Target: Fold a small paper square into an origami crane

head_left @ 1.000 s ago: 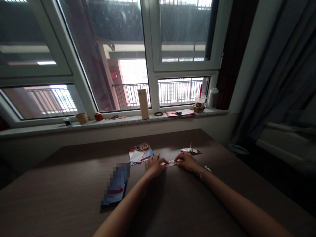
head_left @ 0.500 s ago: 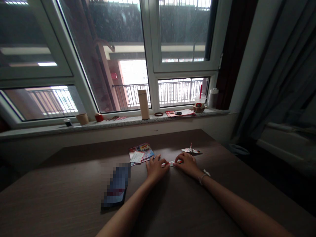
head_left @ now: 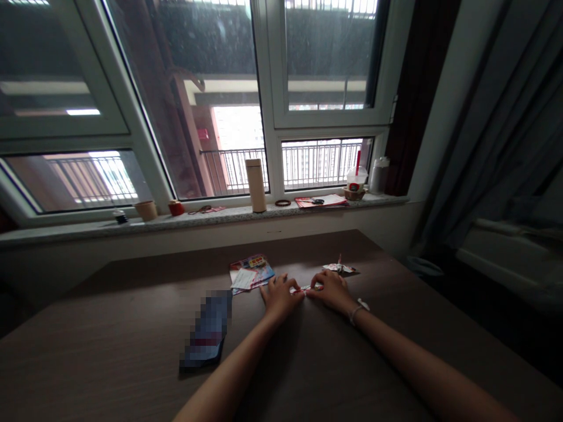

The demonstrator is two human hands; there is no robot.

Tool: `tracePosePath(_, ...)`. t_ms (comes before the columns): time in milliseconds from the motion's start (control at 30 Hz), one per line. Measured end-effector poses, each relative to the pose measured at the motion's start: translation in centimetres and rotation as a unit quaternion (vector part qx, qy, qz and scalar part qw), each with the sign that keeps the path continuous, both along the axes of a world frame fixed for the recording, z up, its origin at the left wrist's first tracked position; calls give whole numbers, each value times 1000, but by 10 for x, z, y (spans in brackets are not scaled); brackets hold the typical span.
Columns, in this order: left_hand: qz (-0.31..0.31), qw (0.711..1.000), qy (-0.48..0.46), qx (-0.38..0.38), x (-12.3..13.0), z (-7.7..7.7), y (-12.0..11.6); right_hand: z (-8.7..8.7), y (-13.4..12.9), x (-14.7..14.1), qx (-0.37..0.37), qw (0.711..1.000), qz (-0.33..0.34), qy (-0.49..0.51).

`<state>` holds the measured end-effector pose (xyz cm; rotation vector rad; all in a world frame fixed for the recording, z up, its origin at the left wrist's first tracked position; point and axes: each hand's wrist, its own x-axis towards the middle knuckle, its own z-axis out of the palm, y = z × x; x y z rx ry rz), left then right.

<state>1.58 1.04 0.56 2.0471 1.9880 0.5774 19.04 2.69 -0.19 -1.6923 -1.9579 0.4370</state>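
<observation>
Low over the table, my left hand (head_left: 280,298) pinches the left end of a small folded piece of paper (head_left: 306,288), white with red print. At its other end, the thumb and fingers of my right hand (head_left: 332,291) are closed on the same paper. The two thumbs almost meet at its near edge, and my fingers hide much of it. Just beyond my right hand stands a folded paper crane (head_left: 339,267) in similar printed paper. Printed leaflets (head_left: 253,273) with a white slip on top lie beyond my left hand.
A phone (head_left: 206,331), its screen blurred out, lies left of my left forearm on the brown table (head_left: 109,328). Along the windowsill (head_left: 220,218) stand a beige flask (head_left: 255,186), a paper cup (head_left: 146,210), a lidded drink cup (head_left: 355,179), and papers with scissors (head_left: 317,201).
My thumbs have come closer together along the near edge of the paper. My right hand has shifted slightly left. The crane, leaflets and phone stay where they were.
</observation>
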Motion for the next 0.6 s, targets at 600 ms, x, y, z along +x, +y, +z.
tracePosePath(600, -2, 1000, 9, -26, -5, 4, 2, -4, 5, 8, -8, 1000, 13, 16)
